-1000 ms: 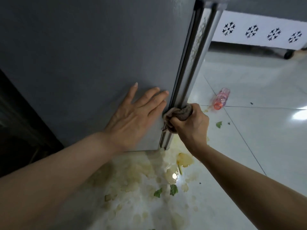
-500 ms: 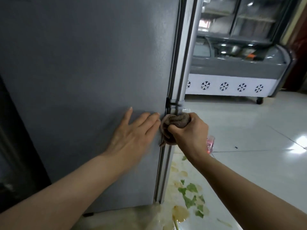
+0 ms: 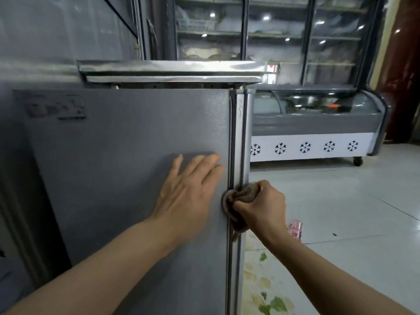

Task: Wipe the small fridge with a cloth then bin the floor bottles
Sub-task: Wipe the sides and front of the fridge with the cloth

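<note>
I have the small grey fridge [image 3: 127,178] in front of me, and it fills the left and middle of the view. A metal tray [image 3: 172,71] lies on its top. My left hand [image 3: 188,192] lies flat on the side panel near the front edge, fingers released and spread, holding nothing. I judge it only steadies the fridge.

My right hand [image 3: 261,208] is clenched around a brown cloth [image 3: 241,201], bunched up, which presses on the front corner of the fridge, at the dark door seal, about half way up. So I judge the wiping step is in progress. How much of the fridge is already clean I cannot tell from here.

The second step is not yet done. One pink bottle [image 3: 295,228] lies on the floor [image 3: 341,212] just behind my right wrist, partly hidden. I see no other bottles, and no bin.

The floor is of pale glossy tiles. At the foot of the fridge there is a yellowish spill with green leaf scraps [image 3: 270,298], which could be slippery, I think. Behind stands a chest freezer [image 3: 313,133] with snowflake marks on its white base, and behind that a tall glass-door display cabinet [image 3: 272,37]. A dark red curtain [image 3: 404,76] hangs at the right edge.
</note>
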